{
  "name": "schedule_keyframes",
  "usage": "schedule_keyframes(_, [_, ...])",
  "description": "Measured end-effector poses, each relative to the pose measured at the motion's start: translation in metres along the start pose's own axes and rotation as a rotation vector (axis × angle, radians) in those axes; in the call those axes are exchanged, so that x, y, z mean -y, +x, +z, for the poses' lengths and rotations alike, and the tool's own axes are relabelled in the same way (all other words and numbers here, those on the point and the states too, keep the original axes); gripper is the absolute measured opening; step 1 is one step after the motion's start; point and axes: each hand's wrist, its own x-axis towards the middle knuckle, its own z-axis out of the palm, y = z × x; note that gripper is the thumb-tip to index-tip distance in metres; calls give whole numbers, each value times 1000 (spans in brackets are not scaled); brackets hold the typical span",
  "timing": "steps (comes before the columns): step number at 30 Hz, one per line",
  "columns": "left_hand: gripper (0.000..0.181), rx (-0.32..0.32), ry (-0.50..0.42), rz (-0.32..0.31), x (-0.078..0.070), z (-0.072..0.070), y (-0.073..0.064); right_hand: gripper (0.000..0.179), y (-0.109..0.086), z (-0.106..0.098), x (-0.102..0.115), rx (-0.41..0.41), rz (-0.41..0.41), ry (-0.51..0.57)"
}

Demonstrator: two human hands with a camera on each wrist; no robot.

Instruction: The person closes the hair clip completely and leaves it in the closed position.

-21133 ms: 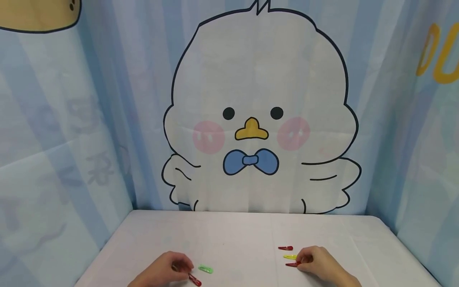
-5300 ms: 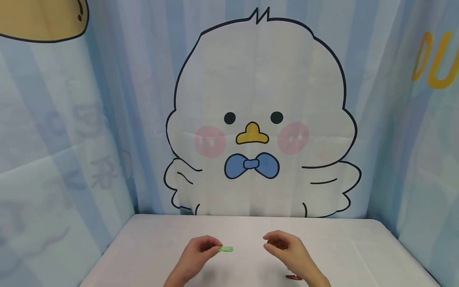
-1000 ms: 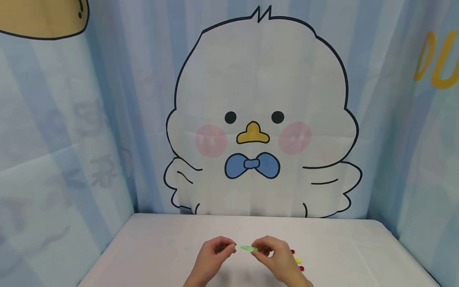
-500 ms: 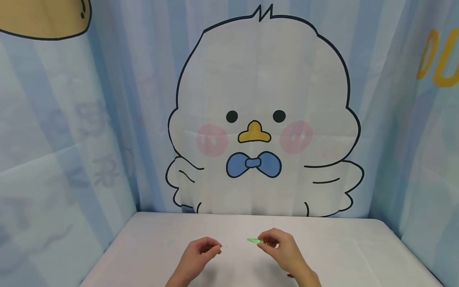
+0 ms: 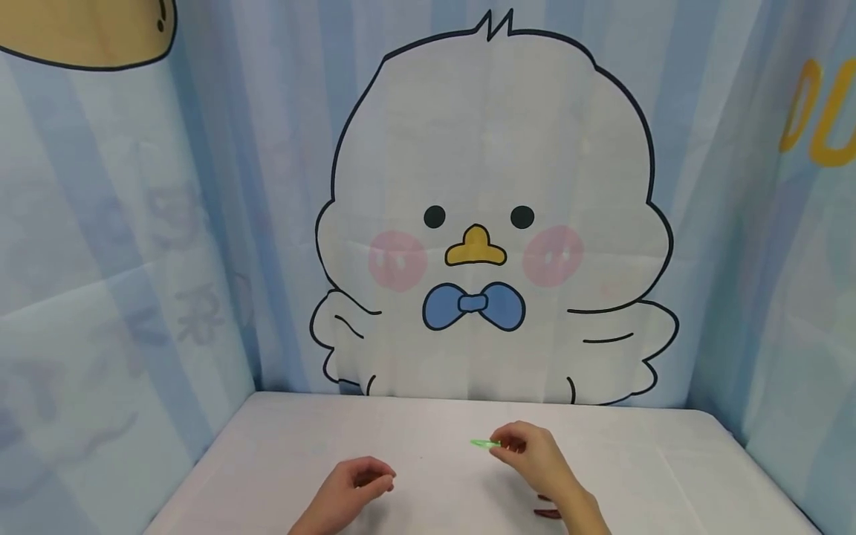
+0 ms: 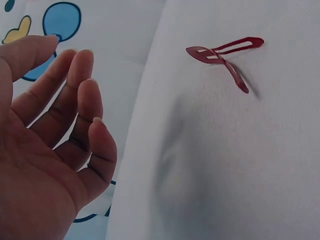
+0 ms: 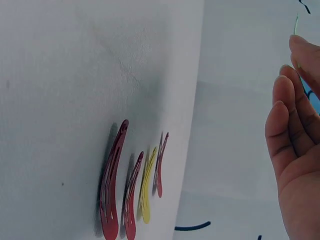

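Note:
My right hand (image 5: 531, 455) pinches a green snap hair clip (image 5: 483, 443) between thumb and fingertips, above the white table. In the right wrist view that clip shows edge-on as a thin green sliver (image 7: 296, 24). Lower left, my left hand (image 5: 349, 489) hovers above the tabletop with loosely bent fingers and holds nothing. On the table by the left hand lies a red hair clip (image 6: 193, 53), its parts sprung apart. Below the right hand rests a row of clips: a dark red clip (image 7: 113, 200), a red clip (image 7: 131, 220), a yellow clip (image 7: 145, 195) and another red clip (image 7: 159, 175).
The white-covered table (image 5: 428, 416) ends at a back edge against a fabric backdrop (image 5: 488, 134) printed with a cartoon chick. Patterned fabric walls (image 5: 100, 297) close in both sides. In the head view my right forearm partly hides the row of clips.
A second ago both hands held the green clip. The left hand has let go and drawn back left and nearer; the right hand has carried the clip away to the right.

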Motion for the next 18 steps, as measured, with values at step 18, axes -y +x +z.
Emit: schedule_keyframes(18, [27,191,-38,-86,78,-19,26,11,12,-9,-28,121,153,-80])
